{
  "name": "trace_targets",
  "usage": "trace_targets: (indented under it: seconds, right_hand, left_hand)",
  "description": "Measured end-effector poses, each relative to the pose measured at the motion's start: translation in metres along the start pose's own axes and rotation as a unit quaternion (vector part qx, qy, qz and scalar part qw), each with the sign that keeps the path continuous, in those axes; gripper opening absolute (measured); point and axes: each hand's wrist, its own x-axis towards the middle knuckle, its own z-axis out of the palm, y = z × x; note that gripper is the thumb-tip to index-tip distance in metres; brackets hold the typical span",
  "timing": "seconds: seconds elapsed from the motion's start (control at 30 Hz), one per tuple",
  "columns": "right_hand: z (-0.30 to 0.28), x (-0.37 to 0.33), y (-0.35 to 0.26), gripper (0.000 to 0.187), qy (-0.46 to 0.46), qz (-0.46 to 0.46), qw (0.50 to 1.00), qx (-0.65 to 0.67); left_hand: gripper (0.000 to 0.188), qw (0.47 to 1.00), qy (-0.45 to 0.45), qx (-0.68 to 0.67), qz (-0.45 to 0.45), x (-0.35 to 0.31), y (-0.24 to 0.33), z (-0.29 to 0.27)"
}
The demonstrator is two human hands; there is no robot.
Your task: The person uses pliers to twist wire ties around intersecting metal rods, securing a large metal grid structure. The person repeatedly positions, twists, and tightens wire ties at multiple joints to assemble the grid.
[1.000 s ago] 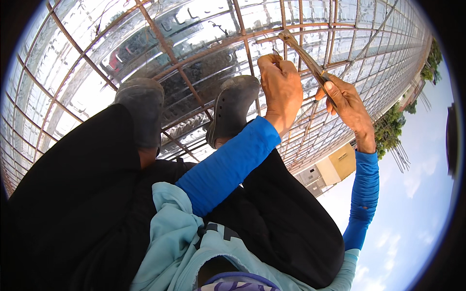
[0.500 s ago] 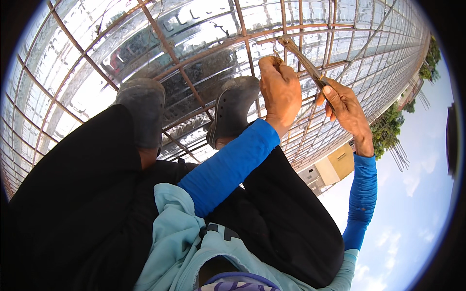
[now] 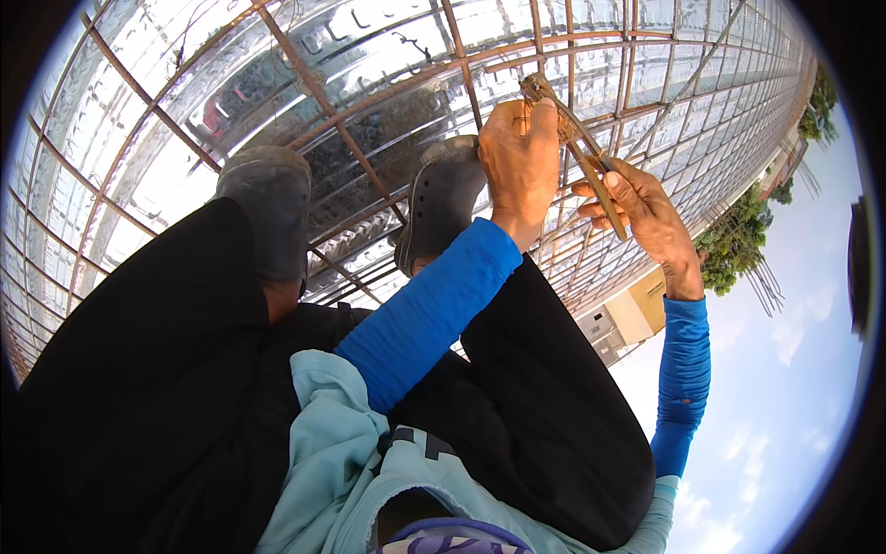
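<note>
My right hand [image 3: 641, 210] grips a pair of rusty pincers [image 3: 583, 159], its fingers around the handles, which stand apart. Their jaws meet the reinforcing-bar grid [image 3: 461, 61] close to a bar crossing. Just left of the jaws, my left hand [image 3: 522, 166] is closed, thumb up, on thin brown tie wire [image 3: 566, 127]. Some of that wire shows between the hand and the pincers; the rest is hidden by the fingers. Whether the jaws bite on wire cannot be made out.
My dark clogs [image 3: 445, 198] rest on the bars over shiny, ribbed metal sheeting [image 3: 369, 46]. The grid stretches away to the right. Beyond its edge are a tan building [image 3: 641, 305], trees [image 3: 738, 242] and upright bar ends [image 3: 764, 288].
The pincers' handles have gone from pressed together to spread apart, and their jaws have dropped slightly. My left hand has shifted a little left, with more wire showing beside it.
</note>
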Motion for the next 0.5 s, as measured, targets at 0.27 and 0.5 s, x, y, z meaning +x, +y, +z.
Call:
trace_targets:
  seconds: [0.27,0.5]
  right_hand:
    - [0.008,-0.004,-0.006,0.041,0.027,-0.056,0.994,-0.087]
    - [0.005,0.000,-0.013,0.024,0.035,-0.008,0.988,-0.151]
  left_hand:
    - [0.039,0.995,-0.067,-0.032,-0.065,-0.001,0.010,-0.004]
    - [0.045,0.967,-0.179,-0.152,-0.103,0.005,0.001,-0.008]
